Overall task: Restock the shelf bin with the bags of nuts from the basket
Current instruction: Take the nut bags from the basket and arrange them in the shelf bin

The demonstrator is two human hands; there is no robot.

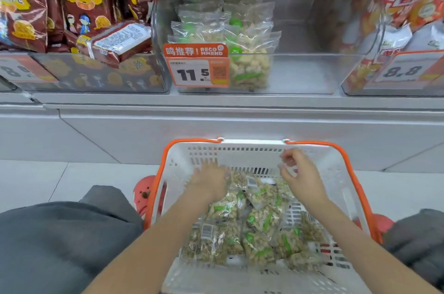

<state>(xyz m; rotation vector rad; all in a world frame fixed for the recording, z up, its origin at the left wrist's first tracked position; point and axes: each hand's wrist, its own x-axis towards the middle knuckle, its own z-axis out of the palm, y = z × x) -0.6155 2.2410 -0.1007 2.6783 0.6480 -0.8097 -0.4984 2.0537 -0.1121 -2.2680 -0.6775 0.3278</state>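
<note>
Reaching into the white basket at lower centre, the left hand lies motion-blurred over the bags of nuts, grip indeterminate, right hand loosely curled and empty above them, likely selecting stock for the half-empty shelf bin above.

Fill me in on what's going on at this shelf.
A person is crouched at a white basket holding clear bags of nuts. Both hands are down over the pile: the left hand is blurred, the right hand hangs loosely curled and holds nothing. The clear shelf bin above is only partly stocked, on its left side.
</note>
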